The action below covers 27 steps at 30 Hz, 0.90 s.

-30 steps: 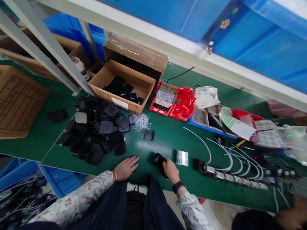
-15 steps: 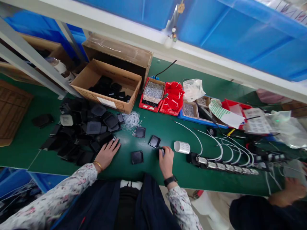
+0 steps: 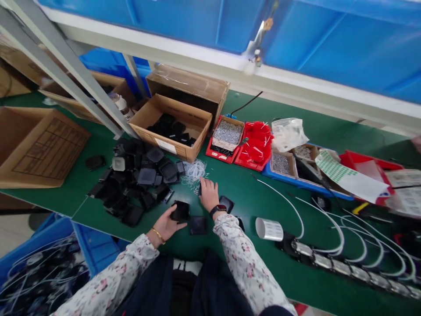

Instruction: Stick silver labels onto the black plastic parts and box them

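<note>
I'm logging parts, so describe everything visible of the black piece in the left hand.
The black piece is squarish and looks like plastic; its surface is too dark for fine detail. The left hand holds it at its left side, thumb by the near edge. It is over the green tabletop, contact unclear, left of and slightly beyond another black square.

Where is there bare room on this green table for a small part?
One free patch lies right of the right hand, between the red tray, the nearest white cable and the silver roll. Another sits between the right sleeve and the row of metal-faced parts. It's crowded at the black heap and around the left hand.
</note>
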Tool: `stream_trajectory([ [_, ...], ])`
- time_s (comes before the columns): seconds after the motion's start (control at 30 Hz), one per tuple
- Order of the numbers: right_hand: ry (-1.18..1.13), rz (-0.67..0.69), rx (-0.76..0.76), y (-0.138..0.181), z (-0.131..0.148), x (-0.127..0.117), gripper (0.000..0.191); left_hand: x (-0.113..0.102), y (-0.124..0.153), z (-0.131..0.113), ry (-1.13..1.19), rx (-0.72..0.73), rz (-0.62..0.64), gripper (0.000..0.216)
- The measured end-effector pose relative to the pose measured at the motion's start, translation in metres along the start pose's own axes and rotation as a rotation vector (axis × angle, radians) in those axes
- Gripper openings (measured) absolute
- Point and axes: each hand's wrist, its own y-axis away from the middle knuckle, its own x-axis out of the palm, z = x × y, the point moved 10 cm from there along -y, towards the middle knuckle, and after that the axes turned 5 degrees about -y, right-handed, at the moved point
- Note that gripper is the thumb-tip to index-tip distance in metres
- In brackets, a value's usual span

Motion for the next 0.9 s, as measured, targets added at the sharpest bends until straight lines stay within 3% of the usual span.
stream_trajectory([
  [0.1,-0.019,-0.017,0.013,-0.007,-0.017,-0.01,0.068,0.001,-0.009,0.013,-0.044,-0.063,-0.043,0.046],
  [0.17,-0.017,-0.093,0.096,-0.004,-0.05,-0.028,0.064,0.001,-0.015,0.013,-0.149,-0.069,-0.1,0.044],
  [0.3,0.007,-0.167,0.324,0.012,-0.128,-0.056,0.061,-0.017,-0.013,-0.014,-0.41,0.026,-0.243,0.039],
  [0.37,0.031,-0.197,0.345,0.021,-0.134,-0.063,0.062,-0.039,-0.006,-0.033,-0.511,0.091,-0.322,0.038],
  [0.4,0.032,-0.22,0.31,0.026,-0.123,-0.064,0.059,-0.053,-0.002,-0.043,-0.595,0.125,-0.368,0.039],
  [0.47,-0.004,-0.219,0.15,0.034,-0.073,-0.057,0.047,-0.08,0.003,-0.06,-0.838,0.195,-0.469,0.041],
  [0.53,-0.075,-0.103,-0.08,0.041,-0.001,-0.03,0.033,-0.097,-0.002,-0.067,-1.022,0.239,-0.507,0.037],
  [0.63,-0.105,0.092,-0.243,0.052,0.077,0.017,0.043,-0.108,-0.019,-0.068,-1.041,0.256,-0.468,0.029],
  [0.73,-0.083,0.133,-0.167,0.051,0.083,0.04,0.039,-0.111,-0.021,-0.072,-0.997,0.267,-0.464,0.029],
  [0.83,-0.085,0.042,-0.08,0.044,0.063,0.029,0.027,-0.11,-0.001,-0.065,-0.927,0.253,-0.47,0.029],
  [0.9,-0.113,0.02,-0.161,0.035,0.071,0.021,0.025,-0.102,0.017,-0.049,-0.888,0.23,-0.441,0.027],
])
